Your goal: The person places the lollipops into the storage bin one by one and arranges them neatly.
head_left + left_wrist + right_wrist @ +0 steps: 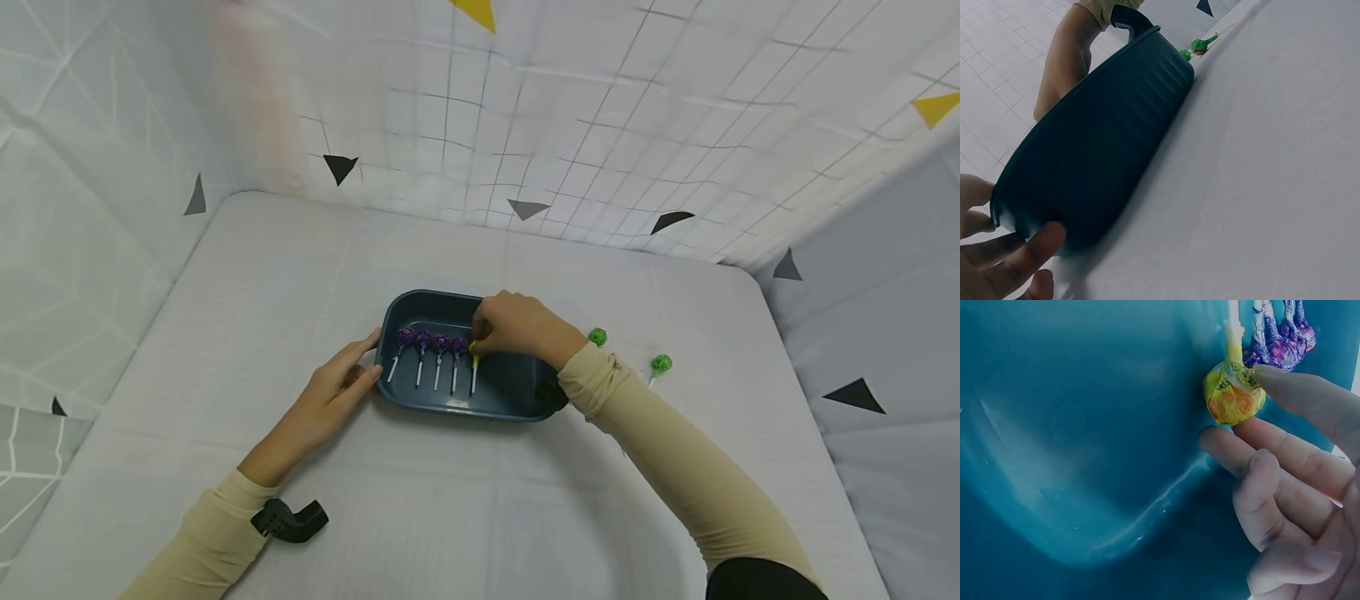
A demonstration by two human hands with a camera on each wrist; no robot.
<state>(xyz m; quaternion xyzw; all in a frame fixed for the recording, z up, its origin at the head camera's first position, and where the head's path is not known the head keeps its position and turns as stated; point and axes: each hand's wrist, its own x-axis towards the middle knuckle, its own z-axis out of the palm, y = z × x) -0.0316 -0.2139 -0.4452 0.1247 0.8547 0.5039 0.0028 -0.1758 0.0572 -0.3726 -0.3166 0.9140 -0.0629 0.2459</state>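
Observation:
A dark teal tray [442, 407] stands on the white table, several purple-wrapped lollipops [440, 343] lying side by side in its left part. To their right is a yellow-wrapped lollipop [1234, 397], its white stick pointing toward the person. My right hand [525, 325] reaches over the tray's far rim and pinches the yellow lollipop lightly by its wrapped head. At the tray's left end my left hand [330, 396] rests with fairly straight, spread fingers [1041, 250] against the outer wall.
Two green-wrapped lollipops lie on the table right of the tray; one green lollipop [660, 364] is farther right, the other green lollipop [597, 337] beside the right wrist. White printed curtains [450, 167] hang behind the table. A black strap [288, 521] sits on the left forearm.

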